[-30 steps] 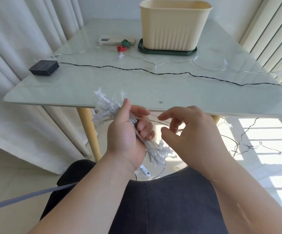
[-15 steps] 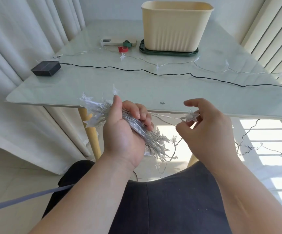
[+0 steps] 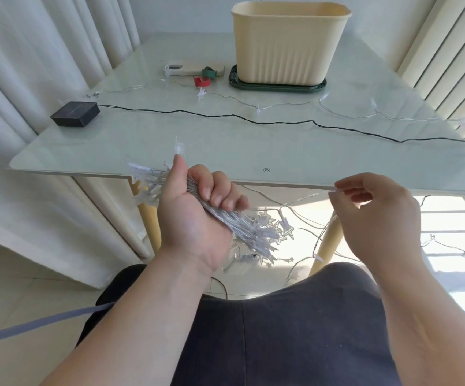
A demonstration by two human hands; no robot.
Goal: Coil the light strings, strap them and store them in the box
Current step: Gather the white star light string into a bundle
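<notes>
My left hand (image 3: 195, 210) grips a coiled bundle of clear star light string (image 3: 242, 222) just below the table's near edge, with stars sticking out at both ends. My right hand (image 3: 376, 218) pinches the loose clear wire (image 3: 303, 199) to the right, and the wire runs from that pinch back to the bundle. A cream ribbed box (image 3: 289, 43) stands open at the back of the table on a dark green lid (image 3: 236, 79). Red (image 3: 201, 81) and green (image 3: 208, 73) straps lie left of the box.
A black solar panel box (image 3: 75, 114) sits at the table's (image 3: 170, 146) left, its black cable (image 3: 281, 122) running right across the glass. More clear string with stars (image 3: 337, 107) lies in front of the box. A white device (image 3: 184, 70) lies by the straps. Curtains hang on both sides.
My right hand has moved right and up, drawing the wire out from the bundle. My left hand has tilted with the bundle and stayed near the table edge.
</notes>
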